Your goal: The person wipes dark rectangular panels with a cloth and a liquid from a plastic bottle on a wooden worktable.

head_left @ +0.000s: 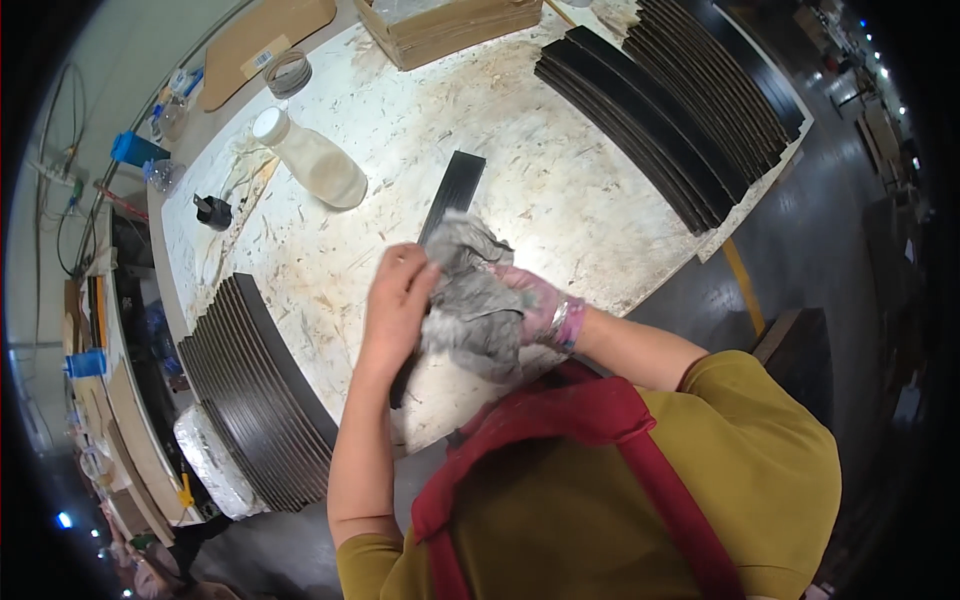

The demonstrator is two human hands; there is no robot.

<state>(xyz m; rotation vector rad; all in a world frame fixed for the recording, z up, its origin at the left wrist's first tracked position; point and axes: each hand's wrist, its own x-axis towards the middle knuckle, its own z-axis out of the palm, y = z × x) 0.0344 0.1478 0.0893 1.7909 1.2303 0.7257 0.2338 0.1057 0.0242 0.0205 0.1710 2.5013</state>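
Note:
A long black strip (455,192) lies slantwise on the worn white table (420,120), its far end bare. My left hand (398,300), ungloved, curls its fingers around the strip's edge beside the cloth. A crumpled grey rag (475,290) covers the strip's middle. My right hand (540,305), in a stained pink glove, grips the rag and presses it over the strip; its fingertips are hidden in the folds. The strip's near end shows only a little beneath my left wrist.
Dark strips stand stacked in rows at the left (255,380) and far right (650,120). A white-capped bottle (315,165), a small black cup (213,212), a tape roll (288,73) and a cardboard box (450,35) occupy the far side. A foil-like wrapped bundle (215,465) sits at lower left.

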